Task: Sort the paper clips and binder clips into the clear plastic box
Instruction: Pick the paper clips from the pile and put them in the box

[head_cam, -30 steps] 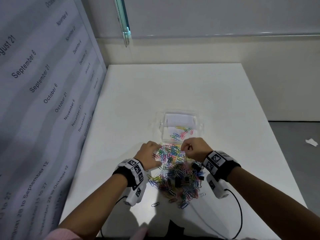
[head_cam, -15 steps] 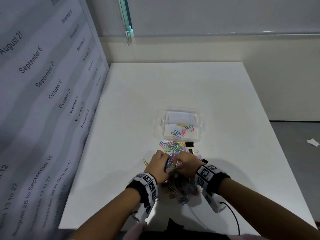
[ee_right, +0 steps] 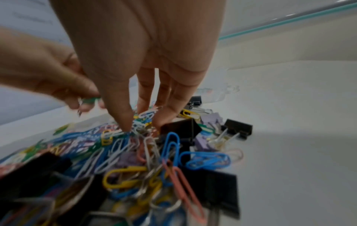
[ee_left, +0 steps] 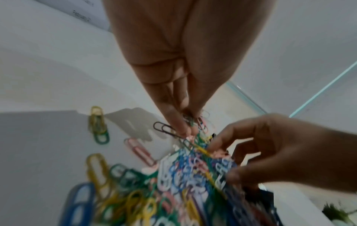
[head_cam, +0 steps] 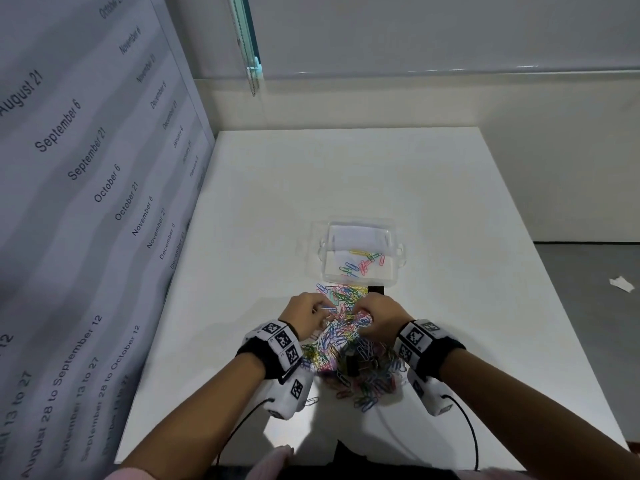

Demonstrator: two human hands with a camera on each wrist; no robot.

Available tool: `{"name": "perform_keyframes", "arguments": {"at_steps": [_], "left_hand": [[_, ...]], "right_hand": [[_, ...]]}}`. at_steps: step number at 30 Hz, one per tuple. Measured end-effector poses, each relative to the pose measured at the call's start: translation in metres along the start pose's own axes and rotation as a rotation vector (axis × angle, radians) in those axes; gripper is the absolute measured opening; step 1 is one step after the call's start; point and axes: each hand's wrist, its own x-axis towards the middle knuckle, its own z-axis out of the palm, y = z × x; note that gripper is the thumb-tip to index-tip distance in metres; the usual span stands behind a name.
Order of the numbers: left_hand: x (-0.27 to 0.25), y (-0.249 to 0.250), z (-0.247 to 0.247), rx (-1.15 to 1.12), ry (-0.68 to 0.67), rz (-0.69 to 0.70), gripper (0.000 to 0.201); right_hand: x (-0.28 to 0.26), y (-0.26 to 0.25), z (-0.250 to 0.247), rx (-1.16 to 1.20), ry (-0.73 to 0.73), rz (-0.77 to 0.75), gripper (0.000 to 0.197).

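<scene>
Paper clips (head_cam: 349, 344) lie heaped with binder clips (ee_right: 180, 129) on the white table (head_cam: 450, 202), just short of the clear plastic box (head_cam: 360, 252), which holds a few. Left hand (head_cam: 306, 315) pinches several clips; right hand (head_cam: 379, 318) closes fingertips on a tangle, probably to separate them. Only the right wrist view shows the black binder clips plainly.

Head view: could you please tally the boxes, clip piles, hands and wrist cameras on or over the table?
Clear plastic box: 1
Clip pile: 1
Hands: 2, the left hand and the right hand
Wrist cameras: 2, the left wrist camera and the right wrist camera
Total: 6
</scene>
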Motion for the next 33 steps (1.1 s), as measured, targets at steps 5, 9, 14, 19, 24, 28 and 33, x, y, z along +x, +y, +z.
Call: {"name": "perform_keyframes", "arguments": {"at_steps": [5,9,14,19,24,28,33], "left_hand": [[0.014,0.019,-0.017,-0.121,0.042,0.025,0.02],[0.032,0.041,-0.033,-0.196,0.089,0.057,0.019],[0.055,0.062,-0.038,-0.298,0.13,0.05,0.025],[0.059,0.066,-0.03,-0.145,0.098,0.009,0.034],[0.047,0.059,-0.025,0.152,0.036,0.078,0.04],[0.038,0.048,-0.021,0.358,-0.043,0.151,0.037],[0.026,0.04,-0.016,0.362,-0.015,0.228,0.038]], "right_hand": [[0.001,-0.004,-0.002,-0.013,-0.006,-0.014,0.019],[0.001,-0.002,-0.021,0.035,0.084,-0.019,0.016],[0.009,-0.003,-0.057,0.136,0.274,0.012,0.014],[0.021,-0.002,-0.082,0.192,0.382,0.037,0.019],[0.028,-0.001,-0.083,0.214,0.393,0.045,0.024],[0.03,0.004,-0.077,0.233,0.384,0.075,0.027],[0.024,0.011,-0.066,0.24,0.338,0.079,0.042]]}}
